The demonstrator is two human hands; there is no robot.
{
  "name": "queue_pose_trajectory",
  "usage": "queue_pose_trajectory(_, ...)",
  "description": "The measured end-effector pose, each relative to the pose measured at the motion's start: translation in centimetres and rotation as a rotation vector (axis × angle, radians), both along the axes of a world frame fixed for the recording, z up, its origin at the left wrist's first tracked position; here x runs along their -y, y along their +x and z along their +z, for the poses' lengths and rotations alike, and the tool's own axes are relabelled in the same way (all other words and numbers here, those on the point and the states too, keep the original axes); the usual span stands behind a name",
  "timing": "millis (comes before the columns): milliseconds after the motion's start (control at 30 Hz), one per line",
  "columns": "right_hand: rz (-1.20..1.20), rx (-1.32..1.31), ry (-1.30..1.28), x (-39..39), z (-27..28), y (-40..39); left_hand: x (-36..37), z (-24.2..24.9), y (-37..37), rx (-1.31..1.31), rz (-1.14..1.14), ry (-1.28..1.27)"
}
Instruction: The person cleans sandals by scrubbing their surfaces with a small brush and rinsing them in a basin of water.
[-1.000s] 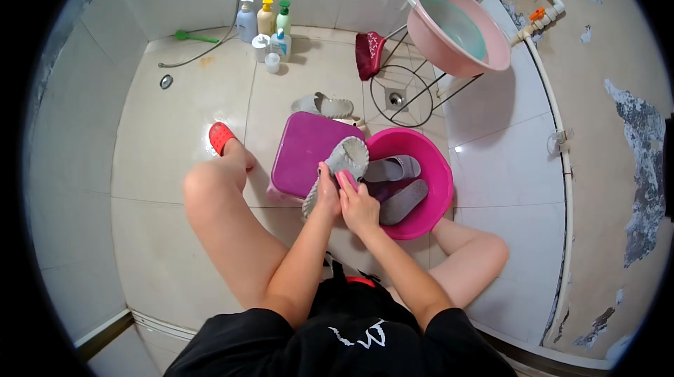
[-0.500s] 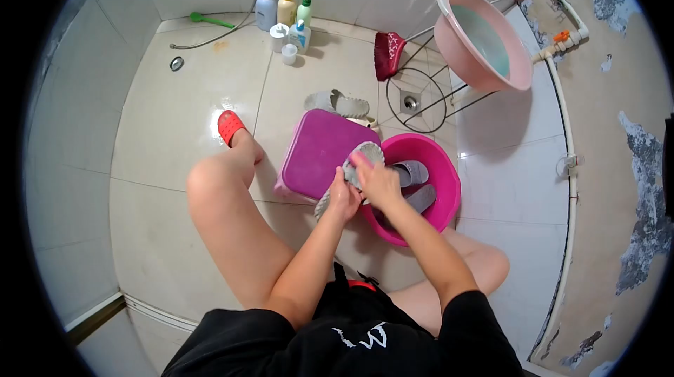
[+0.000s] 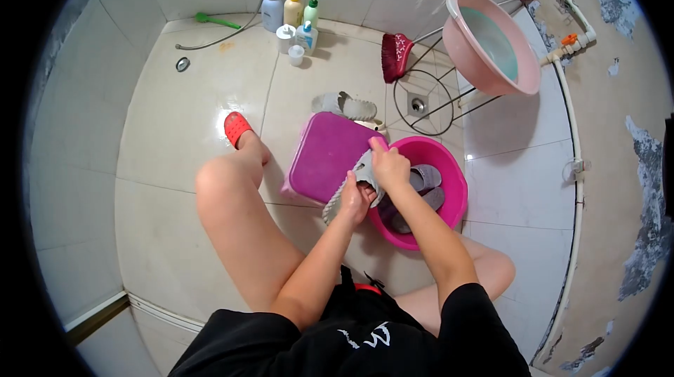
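Note:
My left hand [image 3: 354,198] grips the near end of a grey slipper [image 3: 363,168] that leans on the edge of a purple stool [image 3: 326,154]. Over the slipper's far end my right hand [image 3: 388,166] is closed on a small pink thing, probably a brush, mostly hidden by the fingers. Just right of the hands stands a magenta basin [image 3: 449,175] on the floor. Two more grey slippers [image 3: 424,179] lie inside it.
Another grey slipper pair [image 3: 344,105] lies behind the stool. Several bottles [image 3: 291,13] stand by the back wall. A pink basin [image 3: 490,40] sits on a wire stand above a floor drain [image 3: 418,104]. A red brush [image 3: 394,57] lies nearby. My foot wears a red clog [image 3: 236,128].
My right hand has slid from the slipper's near end up to its far end. My left hand has kept its grip, and the view has shifted slightly.

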State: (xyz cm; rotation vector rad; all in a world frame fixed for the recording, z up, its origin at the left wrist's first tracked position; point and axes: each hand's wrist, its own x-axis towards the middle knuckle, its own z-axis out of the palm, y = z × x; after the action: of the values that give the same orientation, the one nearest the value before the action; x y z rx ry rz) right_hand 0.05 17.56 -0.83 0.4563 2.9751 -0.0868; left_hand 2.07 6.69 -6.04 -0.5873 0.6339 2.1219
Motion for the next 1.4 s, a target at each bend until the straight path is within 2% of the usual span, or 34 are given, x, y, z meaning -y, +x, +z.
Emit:
queue_pose_trajectory(67,0.003,-0.006,-0.007,0.9,0.2,0.9,0.2,-0.1,0.4,-0.031,0.028,0.001)
queue_pose_trajectory(133,0.257,0.018,-0.056,0.4,1.9,2.4,-0.2,-0.5,0.5,-0.055,0.061,0.007)
queue_pose_trajectory(200,0.111,0.146,-0.022,-1.2,3.0,0.9,-0.4,-1.1,0.7,-0.074,0.055,-0.010)
queue_pose_trajectory(267,0.016,0.018,-0.019,-2.7,0.5,1.1,-0.2,-0.6,0.2,-0.041,0.020,-0.037)
queue_pose_trajectory(367,-0.122,-0.074,-0.102,0.3,-0.5,3.8,-0.1,-0.9,0.4,-0.059,-0.021,0.012)
queue_pose_trajectory(433,-0.169,-0.094,-0.178,1.1,-0.7,6.1,-0.2,2.2,0.7,-0.472,-0.075,-0.368)
queue_pose_trajectory(467,-0.211,-0.089,-0.224,1.4,-0.8,7.4,-0.1,2.3,0.8,-0.468,-0.087,-0.366)
queue_pose_trajectory(533,-0.267,-0.136,-0.287,2.5,-0.7,9.5,0.3,2.7,-0.1,-0.603,-0.245,-0.681)
queue_pose_trajectory(600,-0.277,-0.156,-0.296,3.8,-0.9,11.3,1.0,4.0,-1.1,-0.630,-0.425,-0.998)
queue_pose_trajectory(667,-0.264,-0.201,-0.261,5.2,-1.8,12.6,1.9,6.1,-1.4,-0.871,-0.462,-1.257)
queue_pose_trajectory(700,-0.251,-0.215,-0.241,5.7,-2.0,12.6,1.9,5.9,-1.1,-0.873,-0.466,-1.259)
queue_pose_trajectory(767,-0.225,-0.261,-0.202,5.1,-2.3,11.6,1.7,4.9,-0.3,-1.056,-0.397,-1.427)
queue_pose_trajectory(867,-0.223,-0.338,-0.099,3.7,-2.3,8.8,1.5,2.7,-0.4,-1.109,-0.346,-1.445)
queue_pose_trajectory(967,-0.258,-0.362,-0.140,4.6,-2.2,10.1,1.6,2.2,-0.5,-1.157,-0.338,-1.505)
queue_pose_trajectory(1033,-0.269,-0.219,-0.215,5.4,-1.7,12.7,1.2,2.3,-0.9,-1.171,-0.342,-1.539)
queue_pose_trajectory(1133,-0.216,-0.211,-0.215,4.2,-1.4,13.3,1.3,2.2,-0.6,-1.205,-0.421,-1.572)
queue_pose_trajectory(1267,-0.239,-0.307,-0.089,1.8,-2.9,7.2,1.4,1.5,-0.6,-1.264,-0.449,-1.543)
queue_pose_trajectory(1300,-0.251,-0.300,-0.144,1.9,-2.9,6.9,1.5,1.7,-0.7,-1.272,-0.447,-1.567)
queue_pose_trajectory(1400,-0.151,-0.243,-0.211,3.1,-2.4,11.1,1.6,2.0,-0.6,-1.278,-0.469,-1.601)
